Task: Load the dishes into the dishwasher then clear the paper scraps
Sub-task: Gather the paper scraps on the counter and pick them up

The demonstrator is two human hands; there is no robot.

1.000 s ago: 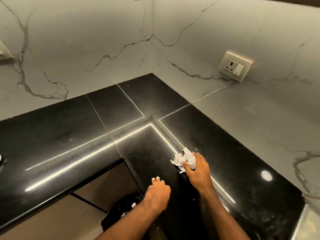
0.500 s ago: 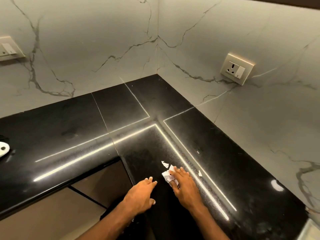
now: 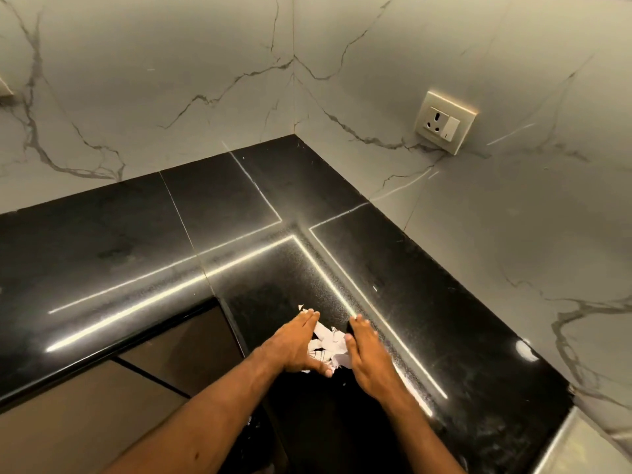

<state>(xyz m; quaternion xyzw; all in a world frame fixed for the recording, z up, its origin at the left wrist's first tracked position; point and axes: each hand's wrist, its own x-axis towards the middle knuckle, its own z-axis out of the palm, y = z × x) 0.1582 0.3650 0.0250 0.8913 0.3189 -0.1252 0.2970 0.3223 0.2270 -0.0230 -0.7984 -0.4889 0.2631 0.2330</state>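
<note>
Black counter (image 3: 444,302) at lower centre — white, torn, crumpled scraps (image 3: 328,343) heaped between left hand (image 3: 294,347) and right hand (image 3: 367,357); both flat, fingers straight.

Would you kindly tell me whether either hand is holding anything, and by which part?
Nothing is gripped: the left hand and right hand, fingers straight, flank the pile of paper scraps on the countertop.

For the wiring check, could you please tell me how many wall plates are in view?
2. One socket plate on the right wall; one plate sliver at the picture's left edge, mostly cut off. Others may lie outside view.
</note>
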